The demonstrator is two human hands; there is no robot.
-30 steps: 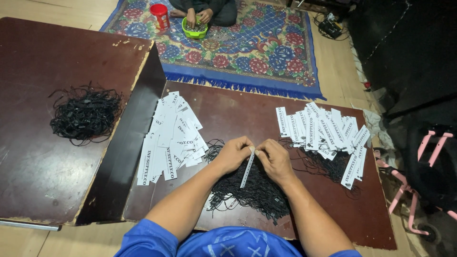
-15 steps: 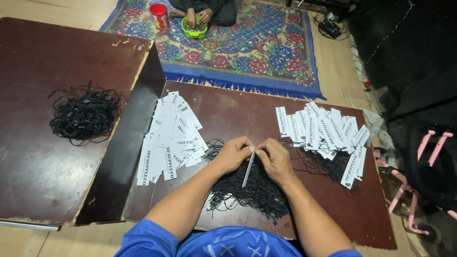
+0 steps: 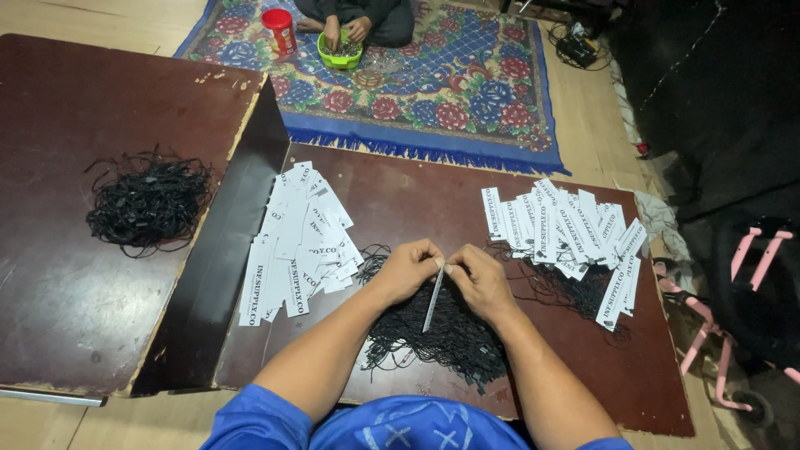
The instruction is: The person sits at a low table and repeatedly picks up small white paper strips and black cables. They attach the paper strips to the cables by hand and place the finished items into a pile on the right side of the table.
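Head view: left hand (image 3: 406, 268) and right hand (image 3: 481, 279) meet at the top end of a white tag (image 3: 433, 298), both grips pinched shut on it. The tag hangs from the fingertips, long axis near vertical in frame, lower end toward the body, over a black cord heap (image 3: 442, 342). Both hands equally near; tag sits between them. Any cord at the pinch is too small to tell.

Tag pile (image 3: 298, 243) lies left of the hands, another pile (image 3: 567, 229) right. Dark brown desk (image 3: 400, 192); second board (image 3: 75, 292) at left carries a cord bundle (image 3: 148, 200). Beyond, a patterned rug (image 3: 450, 92) with another person's hands (image 3: 346, 32) at a green bowl (image 3: 342, 55), red cup (image 3: 279, 30) beside.
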